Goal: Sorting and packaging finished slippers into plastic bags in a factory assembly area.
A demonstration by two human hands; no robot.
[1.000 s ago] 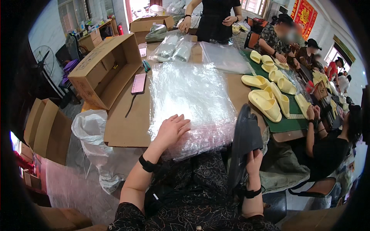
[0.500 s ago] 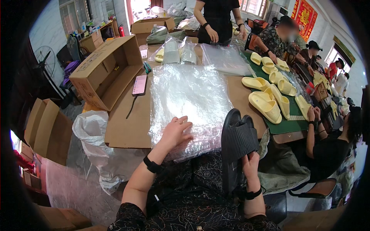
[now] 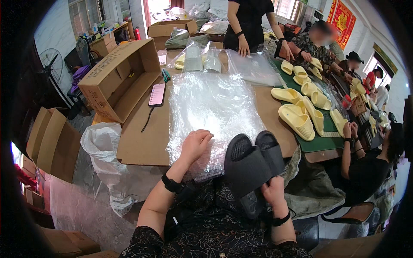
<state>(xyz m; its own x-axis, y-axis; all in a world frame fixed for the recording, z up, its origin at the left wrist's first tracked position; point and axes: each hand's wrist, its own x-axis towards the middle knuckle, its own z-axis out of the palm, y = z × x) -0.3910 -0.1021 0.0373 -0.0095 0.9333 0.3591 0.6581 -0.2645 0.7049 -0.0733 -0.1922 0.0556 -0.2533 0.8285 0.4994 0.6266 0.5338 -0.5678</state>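
Note:
A pair of black slide slippers (image 3: 251,165) is in my right hand (image 3: 274,190), soles down toward my lap and toes slanting away from me. My fingers close round their right side, near the straps. My left hand (image 3: 196,146) rests on a stack of clear plastic bags (image 3: 211,101) in front of me. Its fingers are drawn together, and whether they pinch the top bag is too hard to see. The slippers overlap the stack's near right corner.
Left of the bags lie a phone (image 3: 157,95), small scissors (image 3: 165,75) and an open cardboard box (image 3: 116,81). Yellow slippers (image 3: 297,118) cover a green mat at right. Bagged grey slippers (image 3: 192,60) stand at the back. Other people work at the far side and right.
My right hand has swung the black slippers left and turned their tops toward view. The spread fingers of my left hand have come together. Across the table, the standing person has shifted right.

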